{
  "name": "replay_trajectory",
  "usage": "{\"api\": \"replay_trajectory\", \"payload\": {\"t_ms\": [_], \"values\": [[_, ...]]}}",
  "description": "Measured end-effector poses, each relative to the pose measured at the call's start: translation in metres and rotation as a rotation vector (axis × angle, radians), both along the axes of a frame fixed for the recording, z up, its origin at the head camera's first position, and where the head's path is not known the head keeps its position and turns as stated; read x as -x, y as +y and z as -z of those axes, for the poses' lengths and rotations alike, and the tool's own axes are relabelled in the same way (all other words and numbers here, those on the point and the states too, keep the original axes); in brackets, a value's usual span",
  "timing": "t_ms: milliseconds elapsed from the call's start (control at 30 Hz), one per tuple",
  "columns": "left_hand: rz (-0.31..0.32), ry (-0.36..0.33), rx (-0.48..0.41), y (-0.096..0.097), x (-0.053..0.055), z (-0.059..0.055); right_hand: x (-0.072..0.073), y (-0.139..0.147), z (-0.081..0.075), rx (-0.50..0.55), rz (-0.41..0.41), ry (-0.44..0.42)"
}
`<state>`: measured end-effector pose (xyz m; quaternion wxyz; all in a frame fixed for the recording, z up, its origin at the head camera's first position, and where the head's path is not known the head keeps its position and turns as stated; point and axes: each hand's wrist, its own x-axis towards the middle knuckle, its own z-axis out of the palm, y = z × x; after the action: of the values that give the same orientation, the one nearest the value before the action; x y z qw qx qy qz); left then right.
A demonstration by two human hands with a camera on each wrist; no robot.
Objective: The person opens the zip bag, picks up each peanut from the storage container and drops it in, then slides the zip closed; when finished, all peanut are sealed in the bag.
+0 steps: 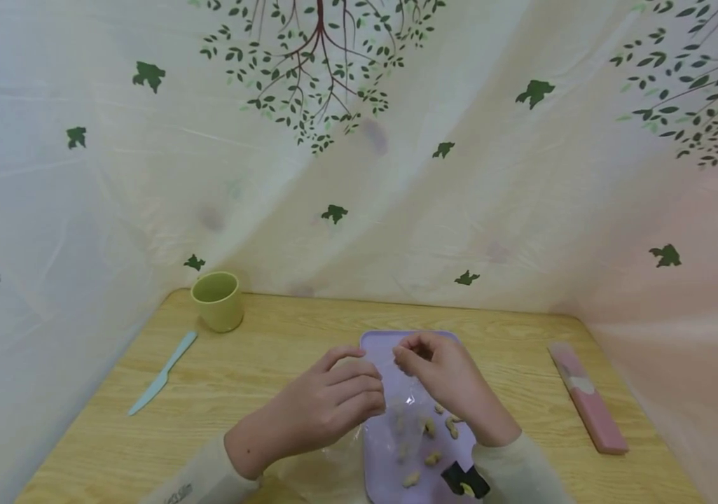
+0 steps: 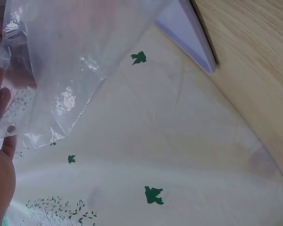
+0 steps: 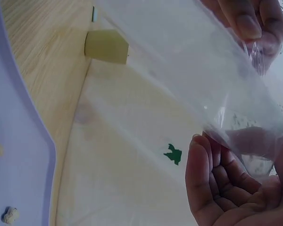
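A clear plastic bag (image 1: 410,400) hangs between my two hands, over the purple tray (image 1: 379,479). My left hand (image 1: 327,402) pinches one upper part of the bag between thumb and fingers. At the other side of the bag, my right hand (image 1: 453,381) grips its edge with curled fingers. The right wrist view shows the bag (image 3: 179,42) stretched slantwise from one hand to the other. Several small, knobbly tan pieces (image 1: 433,458) lie scattered on the tray, some seen through the plastic.
A green cup (image 1: 223,308) stands at the back left, with a light blue knife (image 1: 163,378) in front of it. On the right lies a long pink case (image 1: 592,402). Beside my right sleeve is a small black item (image 1: 456,479). Patterned sheeting (image 1: 333,259) encloses the table.
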<state>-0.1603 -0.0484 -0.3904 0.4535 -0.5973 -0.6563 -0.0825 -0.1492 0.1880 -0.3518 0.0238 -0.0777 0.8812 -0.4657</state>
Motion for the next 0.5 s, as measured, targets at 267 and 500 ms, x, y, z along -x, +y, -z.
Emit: {"api": "replay_trajectory", "payload": {"t_ms": [267,500], "values": [[0.016,-0.03,0.012,-0.004,-0.007,-0.002,0.006,0.007,0.0,0.012,0.04,-0.018],[0.0,-0.063,0.021,-0.01,-0.017,-0.011,0.009,0.009,0.001,0.008,0.071,-0.017]]}}
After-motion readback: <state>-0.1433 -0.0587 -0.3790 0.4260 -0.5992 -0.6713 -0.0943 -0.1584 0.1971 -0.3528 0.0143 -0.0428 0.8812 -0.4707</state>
